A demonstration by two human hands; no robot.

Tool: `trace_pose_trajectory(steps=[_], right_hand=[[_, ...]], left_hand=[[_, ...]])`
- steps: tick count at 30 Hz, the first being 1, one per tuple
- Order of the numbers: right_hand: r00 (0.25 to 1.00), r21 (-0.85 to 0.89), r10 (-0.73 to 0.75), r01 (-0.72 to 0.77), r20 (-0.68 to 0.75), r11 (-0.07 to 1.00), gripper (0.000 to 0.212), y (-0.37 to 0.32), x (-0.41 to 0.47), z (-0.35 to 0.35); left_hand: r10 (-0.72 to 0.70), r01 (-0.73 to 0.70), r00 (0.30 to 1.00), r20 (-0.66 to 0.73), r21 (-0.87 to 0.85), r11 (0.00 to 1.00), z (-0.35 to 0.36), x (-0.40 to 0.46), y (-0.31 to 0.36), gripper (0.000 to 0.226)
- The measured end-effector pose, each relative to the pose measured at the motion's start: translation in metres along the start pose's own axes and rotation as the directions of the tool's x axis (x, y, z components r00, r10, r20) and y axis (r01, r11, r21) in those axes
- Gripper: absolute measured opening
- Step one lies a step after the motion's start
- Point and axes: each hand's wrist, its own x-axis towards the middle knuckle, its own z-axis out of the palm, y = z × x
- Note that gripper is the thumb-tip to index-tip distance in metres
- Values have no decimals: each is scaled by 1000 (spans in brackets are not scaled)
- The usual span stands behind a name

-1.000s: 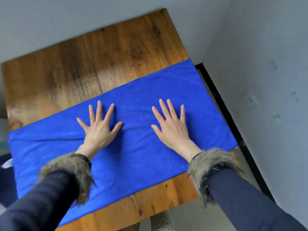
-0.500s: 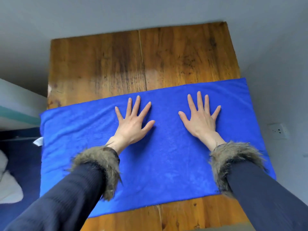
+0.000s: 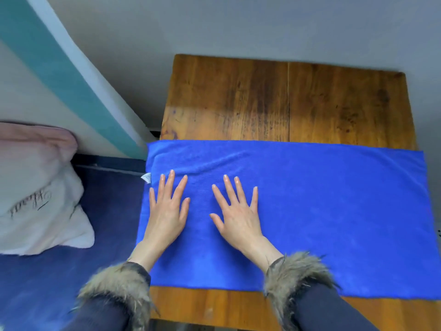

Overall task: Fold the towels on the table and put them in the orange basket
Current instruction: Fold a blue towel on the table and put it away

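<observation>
A bright blue towel [image 3: 322,211] lies spread flat across the near half of the wooden table [image 3: 286,99], its left end hanging slightly past the table's edge with a small white label [image 3: 146,177] showing. My left hand [image 3: 167,211] presses flat on the towel near its left end, fingers straight. My right hand [image 3: 236,216] lies flat on the towel just to the right of it, fingers spread. No orange basket is in view.
A bed with a dark blue cover [image 3: 71,259] stands left of the table, with a white and pink pillow [image 3: 35,199] on it. A white and teal board [image 3: 59,68] leans at the left. A grey wall lies behind the table.
Both hands have slid leftward over the towel, from its middle toward its left end. The view has swung left, bringing the bed and pillow into sight.
</observation>
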Motion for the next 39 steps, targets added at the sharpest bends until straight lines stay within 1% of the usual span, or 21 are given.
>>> trace_pose_trajectory(steps=[3,4,5,7,8,9,10,12,13,16,20,23,25,26,28,30,32,34,37,38,39], right_hand=[[996,8,-54,54,66,999,76,-36,12,1],[992,9,-68,68,106,998,76,-43,16,4],[986,14,-59,58,159,998,77,-49,19,5],[974,-20,-39,44,224,999,81,-54,22,8],[970,-37,-31,41,239,998,82,-55,23,9],[969,-48,-23,36,247,998,83,-55,23,10],[968,-56,-19,34,249,998,84,-55,23,10],[967,-69,-17,36,256,997,84,-55,22,9],[966,-73,-14,33,257,997,85,-56,23,8],[964,-86,3,21,267,996,85,-56,23,8],[962,-77,14,7,272,997,85,-57,24,9],[959,-63,19,-1,284,998,84,-59,23,7],[958,-32,15,-6,286,999,79,-59,24,4],[960,11,16,-20,279,1000,74,-59,23,2],[974,161,38,-75,223,984,64,-58,21,-2],[989,345,98,-131,110,929,55,-56,12,-6],[980,511,198,-186,30,840,44,-55,-1,-8],[950,638,302,-278,74,718,32,-53,-16,-8],[882,707,429,-430,196,562,20,-47,-40,-4],[861,716,465,-457,207,527,17,-44,-48,-1],[844,726,496,-472,206,501,14,-42,-55,2]], left_hand=[[-74,63,993,-94,-116,991,-14,-7,-42,46],[-124,102,985,-118,-178,979,-19,-8,-54,44],[-199,163,972,-121,-260,952,-24,-8,-64,42],[-346,287,935,-80,-404,869,-30,-3,-81,40],[-414,357,910,-26,-460,813,-31,2,-89,38],[-472,429,880,59,-524,736,-33,8,-94,36],[-511,500,843,168,-595,629,-35,15,-98,33],[-492,578,791,363,-708,406,-40,25,-100,24],[-461,588,786,411,-728,352,-43,29,-100,21],[-405,579,801,441,-742,336,-48,32,-101,18],[-400,628,771,496,-698,345,-52,26,-105,11],[-440,602,787,432,-694,395,-58,19,-103,4],[-456,569,807,375,-697,435,-63,16,-98,3],[-456,549,820,347,-704,451,-67,15,-93,5],[-452,508,842,295,-716,479,-75,14,-78,7],[-433,483,857,278,-727,488,-79,15,-59,7],[-393,473,868,303,-747,468,-78,17,-34,8],[-347,474,874,340,-757,450,-73,23,-7,4],[-266,485,874,406,-749,451,-56,31,35,9],[-234,494,869,437,-727,477,-50,33,46,7],[-200,495,863,465,-692,525,-44,33,55,7]])
